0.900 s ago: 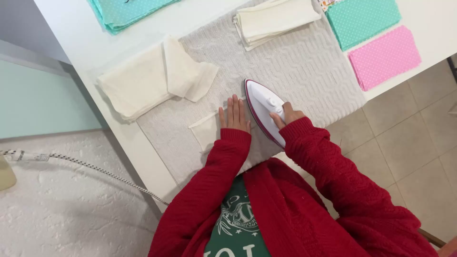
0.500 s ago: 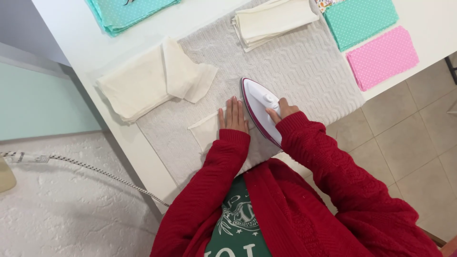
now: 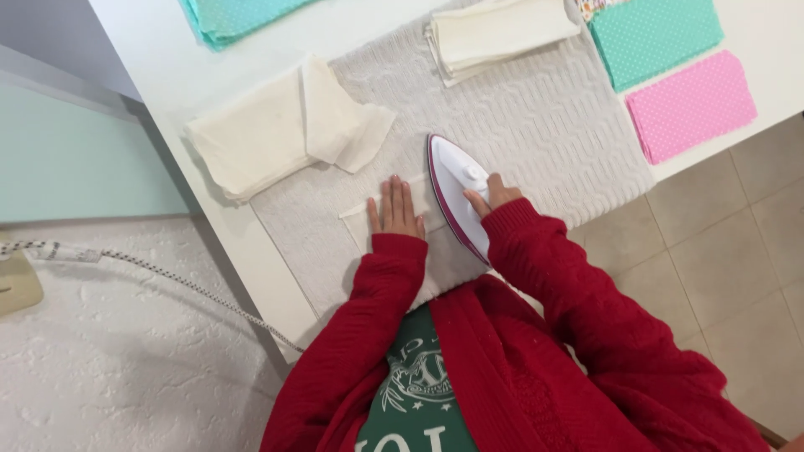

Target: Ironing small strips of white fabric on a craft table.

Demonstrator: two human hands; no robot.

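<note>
Work in hand: ironing small cloth pieces on a white table (image 3: 209, 75).

- Iron (image 3: 456, 194): white body, magenta edge, pointed nose aimed away from the person. It sits on the pad, just right of the cloth being pressed. Smooth hard plastic.
- Right hand (image 3: 494, 194): fingers wrapped tight around the iron's handle.
- Left hand (image 3: 394, 209): flat, palm down, fingers straight and close together, pinning the cloth.
- Cloth (image 3: 360, 213): small cream rectangle, thin, one corner showing left of the hand; the rest lies under the hand and the iron.
- Pad (image 3: 536, 125): off-white quilted mat with a wavy stitched ridge pattern, laid across the table.
- Loose pile (image 3: 276, 134): cream pieces at the left, rumpled and overlapping; by their look, not yet pressed.
- Neat stack (image 3: 502, 29): cream pieces at the top, squared and flat; by their look, done.
- Teal cloths (image 3: 653, 33) and pink cloth (image 3: 691, 105): dotted, flat rectangles, right of the pad, apart from the work. More teal at the far left edge.
- Cord (image 3: 167, 280): braided, black and white, trailing over a rough white floor.

Judgement: roughly midway, one piece under the iron and the loose pile left.
</note>
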